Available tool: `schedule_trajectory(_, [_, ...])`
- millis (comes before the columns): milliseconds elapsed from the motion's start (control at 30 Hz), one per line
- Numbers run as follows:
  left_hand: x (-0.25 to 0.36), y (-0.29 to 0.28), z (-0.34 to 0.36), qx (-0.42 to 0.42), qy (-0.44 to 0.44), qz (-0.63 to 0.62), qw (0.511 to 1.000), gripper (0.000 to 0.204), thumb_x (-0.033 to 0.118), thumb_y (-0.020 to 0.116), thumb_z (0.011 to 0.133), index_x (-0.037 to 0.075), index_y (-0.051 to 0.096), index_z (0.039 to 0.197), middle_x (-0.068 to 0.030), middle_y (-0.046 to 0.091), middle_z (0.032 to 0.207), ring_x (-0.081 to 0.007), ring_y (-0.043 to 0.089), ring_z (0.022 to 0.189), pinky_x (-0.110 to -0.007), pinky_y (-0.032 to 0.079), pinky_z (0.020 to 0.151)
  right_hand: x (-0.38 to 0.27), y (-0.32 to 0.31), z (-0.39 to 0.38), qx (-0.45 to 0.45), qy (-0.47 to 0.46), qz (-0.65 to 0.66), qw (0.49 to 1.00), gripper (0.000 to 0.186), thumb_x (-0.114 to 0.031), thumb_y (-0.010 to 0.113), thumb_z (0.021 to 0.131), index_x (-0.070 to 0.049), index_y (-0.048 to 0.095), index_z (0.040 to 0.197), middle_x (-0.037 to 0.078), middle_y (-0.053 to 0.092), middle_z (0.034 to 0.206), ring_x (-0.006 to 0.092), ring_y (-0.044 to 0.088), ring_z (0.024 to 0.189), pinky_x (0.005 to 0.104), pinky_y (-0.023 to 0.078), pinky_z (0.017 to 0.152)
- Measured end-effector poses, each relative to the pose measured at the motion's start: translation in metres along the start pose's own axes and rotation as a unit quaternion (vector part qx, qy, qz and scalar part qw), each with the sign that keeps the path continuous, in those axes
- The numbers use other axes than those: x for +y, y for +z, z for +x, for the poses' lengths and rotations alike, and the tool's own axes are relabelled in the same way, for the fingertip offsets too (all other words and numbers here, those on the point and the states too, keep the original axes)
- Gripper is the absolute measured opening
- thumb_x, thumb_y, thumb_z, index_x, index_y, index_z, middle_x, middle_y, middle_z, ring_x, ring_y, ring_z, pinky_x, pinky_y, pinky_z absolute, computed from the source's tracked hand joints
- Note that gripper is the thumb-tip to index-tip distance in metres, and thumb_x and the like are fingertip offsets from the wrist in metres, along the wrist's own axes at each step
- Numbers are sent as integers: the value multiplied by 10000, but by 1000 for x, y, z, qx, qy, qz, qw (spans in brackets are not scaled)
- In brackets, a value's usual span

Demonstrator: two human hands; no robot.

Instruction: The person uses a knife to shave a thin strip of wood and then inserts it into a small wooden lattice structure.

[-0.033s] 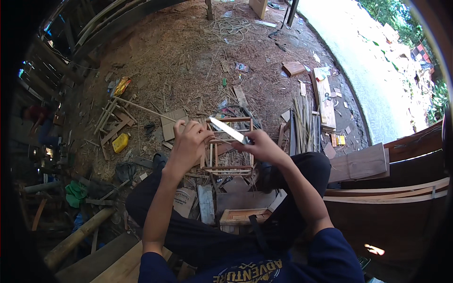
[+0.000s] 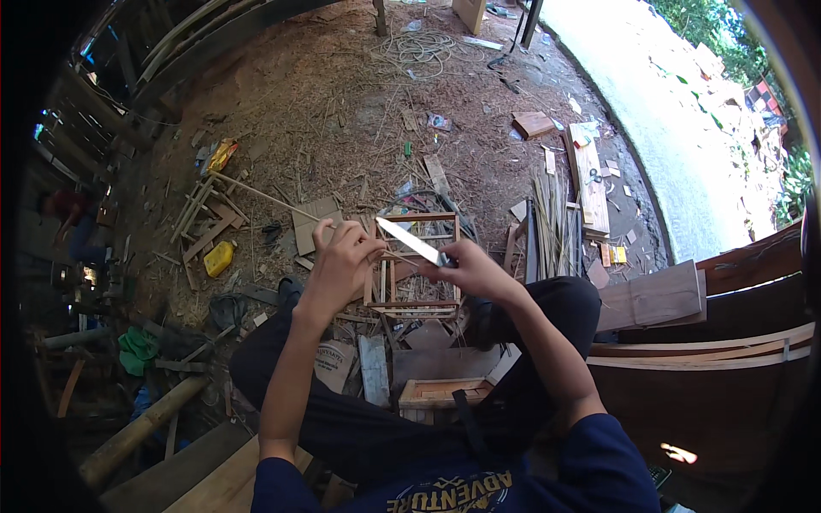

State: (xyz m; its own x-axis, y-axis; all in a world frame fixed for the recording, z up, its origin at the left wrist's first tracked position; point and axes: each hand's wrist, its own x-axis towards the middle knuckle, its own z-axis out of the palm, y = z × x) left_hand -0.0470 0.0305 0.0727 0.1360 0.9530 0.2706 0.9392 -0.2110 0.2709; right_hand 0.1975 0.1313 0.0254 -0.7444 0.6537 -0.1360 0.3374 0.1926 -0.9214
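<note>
Holding a long thin stick (image 2: 272, 198) between them, a seated person's two bare hands meet above a small wooden frame (image 2: 414, 303) of slats on the littered ground (image 2: 333, 128). The left hand (image 2: 349, 246) pinches the stick, its far end slanting up and away to the left, its near end running toward the right hand (image 2: 469, 267). That right hand is closed around the handle of a knife (image 2: 410, 239), the bright blade angled back toward the left fingers. (Glare washes out the metal, so I cannot tell which edge is sharp, or whether it touches the stick.)

The chief danger, I judge, is a cut: the blade's tip is close to the left thumb and knuckles, and a slip, a sudden twist of the stick or a hard push could carry it into them. Uneven pressure might also split or snap so slender a piece. The free end, long and unsupported, could swing and knock against the loose offcuts (image 2: 207, 235) at the left, jerking the pinch loose.

Compared with the earlier frame, little differs. The knife's tip is a touch lower and nearer the left hand, and the stick's far end is shifted very slightly. Both grips are the same, and the wooden frame has hardly moved.
</note>
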Motion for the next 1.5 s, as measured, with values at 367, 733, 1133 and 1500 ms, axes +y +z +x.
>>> schedule_trajectory(367, [18, 58, -19, 249, -215, -351, 877, 337, 192, 638, 992, 47, 625, 1296, -107, 570, 1299, -247, 537, 1244, -394, 404, 1081, -13, 30, 12, -50, 145, 355, 922, 242, -272, 675, 1008, -35, 699, 1053, -90, 462, 628, 10, 325, 484, 227, 229, 439])
schedule_trajectory(733, [20, 77, -30, -13, -299, -695, 653, 335, 245, 539, 1070, 42, 629, 1321, -34, 688, 1211, -121, 630, 1101, -327, 496, 951, -16, 40, 12, -18, 135, 310, 941, 232, -276, 678, 1006, -68, 688, 1109, -110, 446, 620, 0, 331, 502, 222, 234, 458])
schedule_trajectory(1133, [10, 83, -29, 39, -276, -765, 580, 213, 190, 578, 1047, 24, 607, 1178, -103, 699, 1123, -175, 671, 1029, -363, 540, 927, -9, 32, 17, 57, 8, 138, 989, 292, -266, 753, 949, -29, 694, 1107, -85, 543, 710, 5, 450, 601, 215, 335, 516])
schedule_trajectory(1500, [13, 66, -32, 20, -279, -794, 539, 178, 219, 518, 1080, 92, 492, 1203, 21, 469, 822, -33, 377, 533, -203, 332, 450, -29, 43, 9, 206, -144, -106, 962, 266, -193, 566, 1027, -31, 642, 1224, 173, 613, 895, 372, 623, 768, 446, 479, 683])
